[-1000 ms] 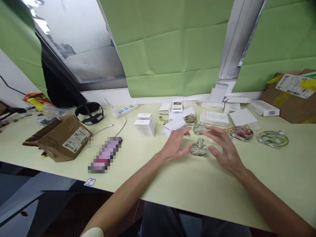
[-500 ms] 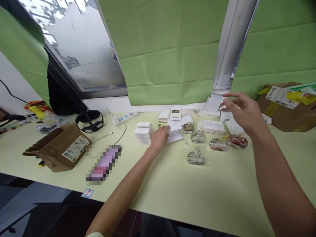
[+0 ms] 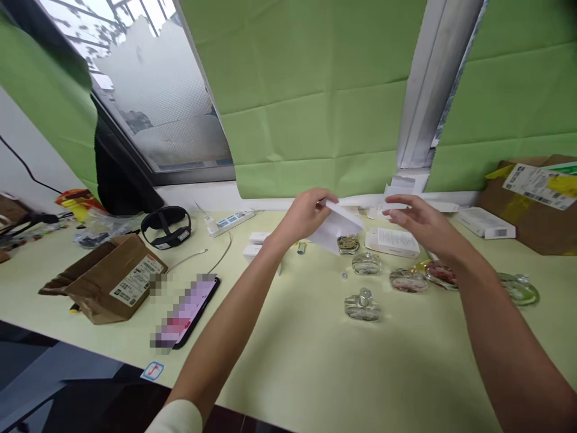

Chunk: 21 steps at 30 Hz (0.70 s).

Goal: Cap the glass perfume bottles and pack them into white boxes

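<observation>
My left hand [image 3: 306, 214] is raised over the back of the table, its fingers closed on a folded sheet of white paper [image 3: 339, 227]. To the right, my right hand [image 3: 421, 228] hovers with fingers apart and nothing in them, near an upright white carton [image 3: 399, 185]. Below the hands are several glass perfume bottles: one clear bottle with a silver cap [image 3: 363, 305] in front, another clear bottle [image 3: 366, 264], and a pinkish one [image 3: 408, 280] among them. A flat white box [image 3: 391, 242] lies behind them. The paper hides part of the things at the back.
At the left are a brown cardboard box [image 3: 106, 279], a phone [image 3: 187, 316], a black headset [image 3: 166, 227] and a power strip [image 3: 232, 221]. White boxes [image 3: 259, 238] stand behind my left forearm. Another cardboard box [image 3: 532, 207] sits at the right, near a green bottle [image 3: 518, 290].
My left hand has lifted the white paper off the table and moved up and right. My right hand has come lower, away from the upright carton, which stays at the back.
</observation>
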Available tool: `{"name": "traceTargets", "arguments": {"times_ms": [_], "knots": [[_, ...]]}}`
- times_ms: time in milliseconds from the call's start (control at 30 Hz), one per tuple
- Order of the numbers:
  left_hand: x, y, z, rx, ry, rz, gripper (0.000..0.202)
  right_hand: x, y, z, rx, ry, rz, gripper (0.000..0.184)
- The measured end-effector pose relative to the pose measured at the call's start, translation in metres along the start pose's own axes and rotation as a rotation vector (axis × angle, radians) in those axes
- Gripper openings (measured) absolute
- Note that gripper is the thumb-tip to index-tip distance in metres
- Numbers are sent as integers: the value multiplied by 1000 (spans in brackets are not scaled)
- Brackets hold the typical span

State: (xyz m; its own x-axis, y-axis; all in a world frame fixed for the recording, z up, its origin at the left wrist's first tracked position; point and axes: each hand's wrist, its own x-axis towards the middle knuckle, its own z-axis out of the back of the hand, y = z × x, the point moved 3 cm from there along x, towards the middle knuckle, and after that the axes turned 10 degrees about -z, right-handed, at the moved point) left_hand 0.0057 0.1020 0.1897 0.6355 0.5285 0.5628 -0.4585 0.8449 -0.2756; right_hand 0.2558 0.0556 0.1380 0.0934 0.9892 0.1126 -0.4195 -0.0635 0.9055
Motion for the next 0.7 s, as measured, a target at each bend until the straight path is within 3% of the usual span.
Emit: {"name": "traceTargets", "arguments": {"times_ms": [133, 267, 333, 433, 500, 600, 700], "knots": [[37, -32, -2, -228, 118, -196, 26, -7, 1, -16, 7, 270, -24, 62], [56, -54, -8, -372, 164, -351, 24, -12, -3, -21, 283, 474, 3, 70], [59, -59, -10, -402, 181, -401, 23, -13, -3, -20, 406, 529, 27, 68], [54, -59, -11, -362, 178, -429, 22, -11, -7, -14, 397, 516, -18, 64], [44, -54, -9, -312, 100, -384, 28, -8, -11, -8, 284, 457, -65, 67], [18, -40, -11, -369, 10, -175, 45, -4, -15, 2, 29, 354, -70, 81], [-10, -23, -24, -540, 112, 89, 53, -3, -13, 5, -243, 289, -17, 100]]}}
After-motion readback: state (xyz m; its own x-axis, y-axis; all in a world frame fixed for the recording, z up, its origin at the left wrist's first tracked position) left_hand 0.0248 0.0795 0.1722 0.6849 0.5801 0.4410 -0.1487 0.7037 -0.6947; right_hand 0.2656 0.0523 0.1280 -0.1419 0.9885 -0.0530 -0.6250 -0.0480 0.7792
